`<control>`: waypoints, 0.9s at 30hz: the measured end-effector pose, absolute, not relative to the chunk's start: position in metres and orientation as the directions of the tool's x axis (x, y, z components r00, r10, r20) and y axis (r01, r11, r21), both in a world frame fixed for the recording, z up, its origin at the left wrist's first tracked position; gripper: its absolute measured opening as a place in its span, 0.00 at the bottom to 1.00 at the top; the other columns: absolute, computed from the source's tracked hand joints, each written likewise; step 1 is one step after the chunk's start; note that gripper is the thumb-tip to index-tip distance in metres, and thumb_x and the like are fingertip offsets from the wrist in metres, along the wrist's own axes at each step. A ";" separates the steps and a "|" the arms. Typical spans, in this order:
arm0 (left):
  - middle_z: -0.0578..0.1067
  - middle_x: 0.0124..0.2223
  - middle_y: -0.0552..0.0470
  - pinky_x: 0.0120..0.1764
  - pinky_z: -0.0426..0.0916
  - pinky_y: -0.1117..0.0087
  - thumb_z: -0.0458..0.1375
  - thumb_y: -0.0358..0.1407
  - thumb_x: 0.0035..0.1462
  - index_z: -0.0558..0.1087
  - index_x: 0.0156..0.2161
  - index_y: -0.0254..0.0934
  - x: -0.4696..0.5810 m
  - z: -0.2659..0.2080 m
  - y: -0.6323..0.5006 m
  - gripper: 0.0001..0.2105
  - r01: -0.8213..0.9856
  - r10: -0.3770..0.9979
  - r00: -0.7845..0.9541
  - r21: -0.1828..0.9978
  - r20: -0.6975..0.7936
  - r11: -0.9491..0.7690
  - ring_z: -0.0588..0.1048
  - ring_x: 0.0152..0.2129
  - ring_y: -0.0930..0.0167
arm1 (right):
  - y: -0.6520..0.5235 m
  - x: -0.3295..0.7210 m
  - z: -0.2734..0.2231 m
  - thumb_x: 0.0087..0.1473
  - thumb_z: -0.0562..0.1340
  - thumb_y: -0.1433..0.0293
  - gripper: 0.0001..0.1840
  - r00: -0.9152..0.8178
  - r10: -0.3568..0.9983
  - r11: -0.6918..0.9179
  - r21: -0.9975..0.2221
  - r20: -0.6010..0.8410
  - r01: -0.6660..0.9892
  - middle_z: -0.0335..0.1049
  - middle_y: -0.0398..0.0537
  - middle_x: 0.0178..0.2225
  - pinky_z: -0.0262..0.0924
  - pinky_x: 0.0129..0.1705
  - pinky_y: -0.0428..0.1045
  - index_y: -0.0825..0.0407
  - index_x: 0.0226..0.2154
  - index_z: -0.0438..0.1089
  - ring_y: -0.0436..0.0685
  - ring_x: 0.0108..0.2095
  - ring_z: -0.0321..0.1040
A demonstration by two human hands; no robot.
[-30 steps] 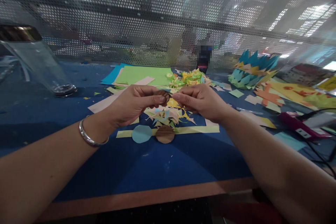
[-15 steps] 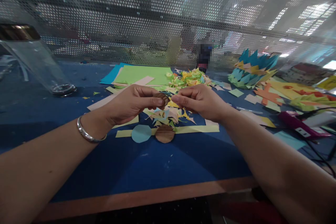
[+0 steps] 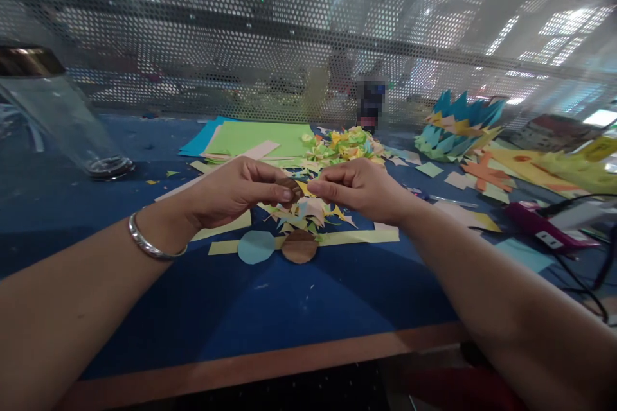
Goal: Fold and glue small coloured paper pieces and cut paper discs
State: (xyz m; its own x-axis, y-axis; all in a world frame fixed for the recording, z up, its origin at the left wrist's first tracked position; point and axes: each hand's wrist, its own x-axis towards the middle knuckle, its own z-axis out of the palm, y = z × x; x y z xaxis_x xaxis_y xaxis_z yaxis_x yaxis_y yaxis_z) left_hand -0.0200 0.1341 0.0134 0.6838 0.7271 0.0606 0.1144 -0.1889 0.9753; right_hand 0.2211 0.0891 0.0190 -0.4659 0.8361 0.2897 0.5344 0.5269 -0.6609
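Observation:
A small brown cardboard-looking disc (image 3: 295,188) is pinched, tilted, between the thumb and fingers of my left hand (image 3: 243,194). My right hand (image 3: 359,187) is closed in a pinch just right of the disc; whatever its fingertips hold, if anything, cannot be made out. Below the hands, a pale yellow paper strip (image 3: 359,238) lies across the blue table. On it rest a light blue paper circle (image 3: 256,247) and a second brown circle (image 3: 299,246), side by side. Cut paper scraps (image 3: 314,209) are heaped behind the strip, beneath my hands.
Green paper sheets (image 3: 260,139) and a pile of folded paper pieces (image 3: 351,143) lie farther back. A glass bottle (image 3: 72,119) stands left. At right are a spiky paper crown (image 3: 457,125), a pen (image 3: 453,201) and a purple power strip (image 3: 544,226) with cables. A perforated metal panel (image 3: 216,45) rises behind.
The disc in my left hand has tilted slightly. Both hands stay close together in much the same pose, and the whole view has shifted a little.

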 end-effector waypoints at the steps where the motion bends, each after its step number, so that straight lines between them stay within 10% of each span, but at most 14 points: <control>1: 0.81 0.32 0.51 0.37 0.69 0.71 0.69 0.35 0.52 0.84 0.31 0.42 -0.020 0.014 0.134 0.02 0.115 0.725 0.687 0.976 0.056 -0.184 0.76 0.30 0.71 | 0.089 0.221 0.019 0.61 0.61 0.46 0.32 -0.467 0.835 0.527 -0.663 0.289 0.531 0.45 0.36 0.20 0.39 0.25 0.48 0.51 0.19 0.55 0.47 0.22 0.44; 14: 0.82 0.35 0.50 0.38 0.71 0.70 0.69 0.36 0.53 0.83 0.34 0.41 -0.020 0.011 0.138 0.03 0.186 0.715 0.698 0.956 0.033 -0.225 0.78 0.32 0.70 | 0.092 0.222 0.018 0.64 0.58 0.48 0.31 -0.347 0.887 0.461 -0.636 0.305 0.619 0.49 0.37 0.19 0.41 0.25 0.49 0.50 0.19 0.55 0.47 0.22 0.47; 22: 0.79 0.31 0.47 0.28 0.67 0.71 0.67 0.46 0.54 0.83 0.35 0.40 -0.021 0.011 0.138 0.11 0.333 0.751 0.659 0.876 0.048 -0.348 0.75 0.26 0.69 | 0.102 0.226 0.007 0.62 0.57 0.48 0.30 -0.296 0.929 0.348 -0.254 0.223 0.902 0.54 0.41 0.17 0.38 0.26 0.51 0.50 0.19 0.55 0.50 0.21 0.50; 27: 0.58 0.16 0.57 0.22 0.47 0.69 0.62 0.53 0.58 0.69 0.18 0.38 -0.019 0.011 0.136 0.25 0.511 0.756 0.641 0.661 0.134 -0.550 0.58 0.14 0.76 | 0.100 0.221 0.006 0.60 0.59 0.49 0.26 -0.276 0.960 0.281 -0.145 0.053 0.949 0.65 0.47 0.21 0.41 0.26 0.51 0.51 0.21 0.64 0.52 0.23 0.56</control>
State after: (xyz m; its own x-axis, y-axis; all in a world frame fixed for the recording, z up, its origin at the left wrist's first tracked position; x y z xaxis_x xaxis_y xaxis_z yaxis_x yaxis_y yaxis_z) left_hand -0.0190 0.1358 0.0106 0.6406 0.7562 0.1335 0.5110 -0.5496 0.6609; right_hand 0.2207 0.1004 0.0060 -0.2764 0.9596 0.0534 0.9485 0.2813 -0.1453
